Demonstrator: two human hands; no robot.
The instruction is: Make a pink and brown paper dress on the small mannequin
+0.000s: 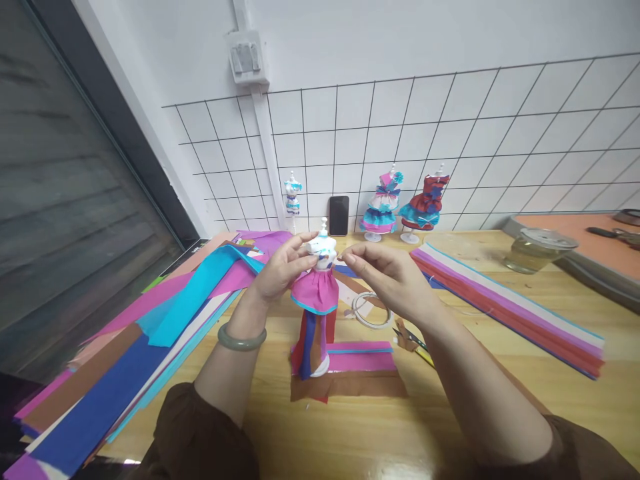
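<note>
A small white dress form [324,245] stands upright at the middle of the wooden table, wearing a pink skirt [316,291] with a blue hem; blue, brown, red and purple strips hang below it. My left hand [286,268] is closed around the left side of the form's upper body, fingertips at its shoulder. Just right of the bodice, my right hand [383,270] has thumb and forefinger pinched together, and what they hold is too small to name. Pink and brown paper pieces [363,361] lie under and beside the form's base.
Long coloured paper strips [105,375] cover the left side; more strips [515,310] lie at right. Tape rings [373,325] and scissors [417,340] are near my right forearm. Behind stand dressed forms [380,210], a phone [339,215] and, at right, a glass container [537,252].
</note>
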